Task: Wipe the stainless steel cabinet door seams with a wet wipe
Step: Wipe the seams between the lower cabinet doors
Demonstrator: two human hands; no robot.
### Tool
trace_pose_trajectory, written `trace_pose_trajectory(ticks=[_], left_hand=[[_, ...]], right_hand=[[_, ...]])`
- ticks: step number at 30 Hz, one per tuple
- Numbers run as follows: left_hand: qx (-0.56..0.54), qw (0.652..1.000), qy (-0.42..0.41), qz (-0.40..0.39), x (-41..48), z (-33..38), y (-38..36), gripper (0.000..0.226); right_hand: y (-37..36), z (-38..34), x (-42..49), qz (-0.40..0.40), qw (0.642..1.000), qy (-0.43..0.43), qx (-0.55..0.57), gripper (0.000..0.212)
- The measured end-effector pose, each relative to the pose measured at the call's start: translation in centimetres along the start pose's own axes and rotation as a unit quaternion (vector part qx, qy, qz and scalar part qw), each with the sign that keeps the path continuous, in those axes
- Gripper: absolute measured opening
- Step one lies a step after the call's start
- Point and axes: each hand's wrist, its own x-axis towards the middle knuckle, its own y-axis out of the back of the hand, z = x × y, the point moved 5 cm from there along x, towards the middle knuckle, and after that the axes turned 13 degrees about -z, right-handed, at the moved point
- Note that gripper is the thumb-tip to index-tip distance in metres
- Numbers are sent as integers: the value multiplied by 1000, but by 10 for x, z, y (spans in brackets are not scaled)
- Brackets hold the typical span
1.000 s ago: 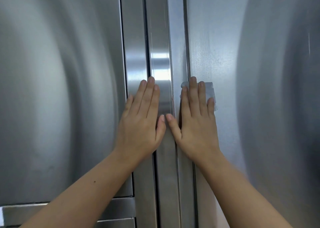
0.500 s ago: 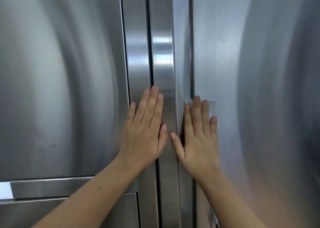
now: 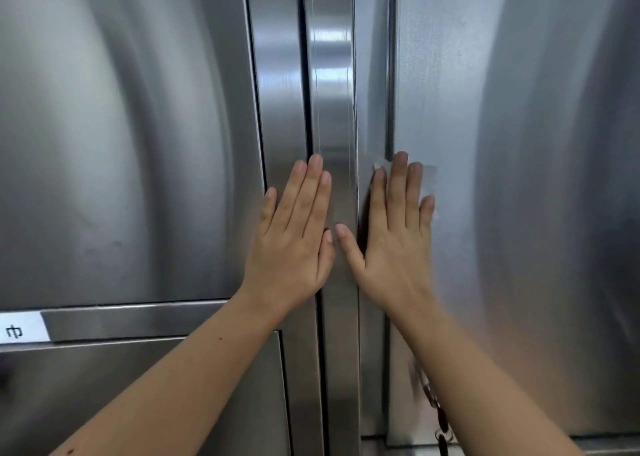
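Note:
Two stainless steel cabinet doors fill the view, the left door (image 3: 121, 144) and the right door (image 3: 519, 144), with vertical frame strips between them. A dark seam (image 3: 306, 75) runs down the middle, and a second seam (image 3: 390, 75) edges the right door. My right hand (image 3: 394, 241) lies flat with straight fingers, pressing a pale wet wipe (image 3: 427, 178) against the right door and over that second seam. Most of the wipe is hidden under the fingers. My left hand (image 3: 294, 237) rests flat and open across the middle seam.
A horizontal steel rail (image 3: 138, 320) divides the left door from a lower panel (image 3: 138, 403). A white label (image 3: 20, 329) sits at the rail's left end. A dark chain or key fob (image 3: 438, 417) hangs near the right door's lower edge.
Both hands have slid down the doors, the right one dragging the wipe along the seam. My view has tilted down, so the lower rail, label and chain now show.

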Motion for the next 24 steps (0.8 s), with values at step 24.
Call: trace_pose_trajectory(ticks=[24], left_hand=[[2,1000,0,16,-1,-1,-3,62]], right_hand=[[-16,11,-21,4,1000,23,-2,77]])
